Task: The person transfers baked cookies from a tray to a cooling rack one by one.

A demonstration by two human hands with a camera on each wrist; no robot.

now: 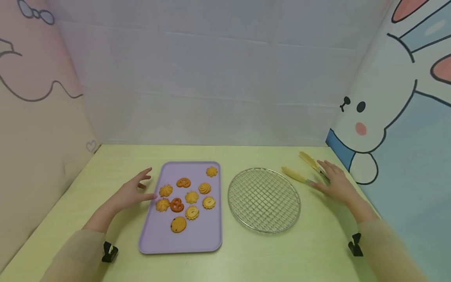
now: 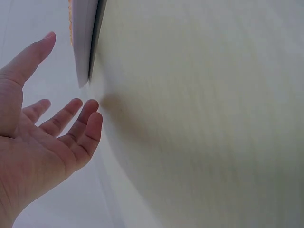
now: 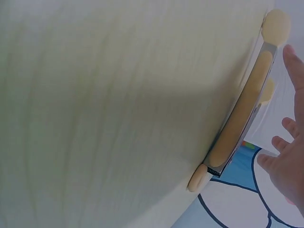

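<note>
A pair of tongs with cream tips and metal arms lies spread on the table at the right. Over its hinge end is my right hand, fingers spread and relaxed; in the right wrist view this hand appears beside the tongs, holding nothing. My left hand hovers at the left edge of a purple tray, thumb overlapping its rim in the head view. From the left wrist, the left hand shows an empty palm with loosely bent fingers near the tray's side.
Several cookies lie on the tray, including a round chocolate-chip one and two pretzel shapes, one a pretzel near the top. A round wire rack sits between tray and tongs. Walls enclose the pale yellow table on three sides.
</note>
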